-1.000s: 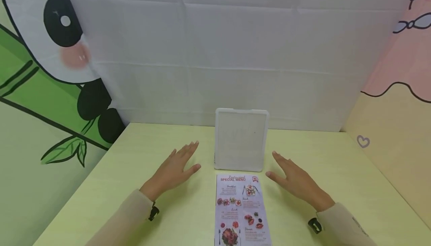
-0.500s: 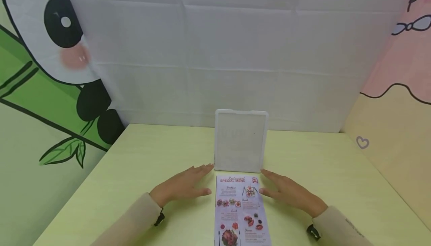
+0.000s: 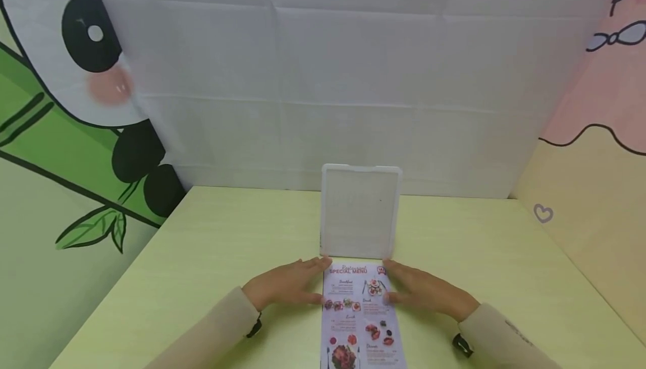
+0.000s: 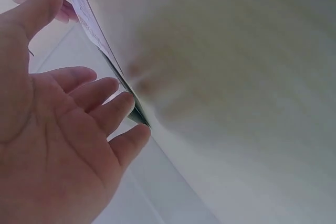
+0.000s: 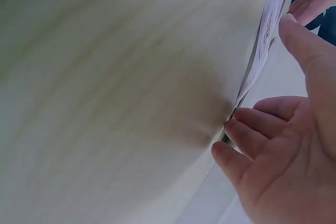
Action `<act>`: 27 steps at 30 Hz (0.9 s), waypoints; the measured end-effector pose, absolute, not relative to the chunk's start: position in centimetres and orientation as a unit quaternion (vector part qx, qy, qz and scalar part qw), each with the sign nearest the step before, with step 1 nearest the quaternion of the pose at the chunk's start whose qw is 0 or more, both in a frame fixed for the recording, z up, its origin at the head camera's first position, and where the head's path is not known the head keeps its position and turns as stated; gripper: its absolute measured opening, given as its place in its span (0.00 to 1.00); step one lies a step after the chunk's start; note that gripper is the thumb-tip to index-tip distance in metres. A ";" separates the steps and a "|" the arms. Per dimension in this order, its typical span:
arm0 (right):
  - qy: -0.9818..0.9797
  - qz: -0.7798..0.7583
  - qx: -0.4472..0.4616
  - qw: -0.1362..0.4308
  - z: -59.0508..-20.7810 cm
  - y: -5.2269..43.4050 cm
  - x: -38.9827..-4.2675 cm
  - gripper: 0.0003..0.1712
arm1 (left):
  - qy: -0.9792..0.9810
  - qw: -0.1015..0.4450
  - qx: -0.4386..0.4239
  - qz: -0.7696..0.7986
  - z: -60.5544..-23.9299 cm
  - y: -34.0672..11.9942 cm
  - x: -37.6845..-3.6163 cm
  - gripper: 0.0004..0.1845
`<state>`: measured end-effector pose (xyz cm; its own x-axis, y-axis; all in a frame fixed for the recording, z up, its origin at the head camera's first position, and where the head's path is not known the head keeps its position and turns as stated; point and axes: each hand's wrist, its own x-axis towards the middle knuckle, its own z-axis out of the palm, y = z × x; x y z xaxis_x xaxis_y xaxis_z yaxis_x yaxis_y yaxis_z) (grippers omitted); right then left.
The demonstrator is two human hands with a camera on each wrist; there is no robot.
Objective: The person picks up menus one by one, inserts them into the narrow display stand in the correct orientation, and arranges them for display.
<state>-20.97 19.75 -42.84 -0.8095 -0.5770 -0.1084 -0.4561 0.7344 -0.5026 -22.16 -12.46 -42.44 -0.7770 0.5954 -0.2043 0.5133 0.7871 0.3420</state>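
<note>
Left hand (image 3: 285, 284) and right hand (image 3: 429, 292), head view: fingers extended, gripping nothing, set at opposite long edges of the menu (image 3: 360, 324), apparently to align it evenly. The menu lies on the counter (image 3: 242, 234), just short of the white-rimmed panel (image 3: 359, 212). Left wrist view: fingers slack, beside the edge; contact uncertain. Right wrist view: mirrored placement, presumably balancing side pressure.

Bench (image 3: 242, 223) surface pale yellow, its far edge meeting a white sheet (image 3: 353, 60) with visible horizontal and vertical creases. Left wall (image 3: 30, 290) pale green, bearing leaf artwork (image 3: 88, 231). Right wall (image 3: 600, 195) pink above cream, marked with a purple heart outline (image 3: 536, 210). Lighting soft.
</note>
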 end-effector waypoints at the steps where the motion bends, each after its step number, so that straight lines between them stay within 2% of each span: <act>1: 0.921 -0.232 -0.283 0.130 -42.8 19.8 -20.9 0.49 | 0.933 0.153 0.297 0.132 -42.4 -12.4 -22.1 0.46; 14: 0.925 -0.184 -0.314 0.107 -43.0 19.4 -20.6 0.45 | 0.939 0.155 0.285 0.115 -42.3 -11.7 -21.8 0.43; 27: 0.913 -0.227 -0.312 0.129 -42.6 18.7 -20.5 0.43 | 0.935 0.161 0.281 0.148 -42.1 -11.1 -21.8 0.44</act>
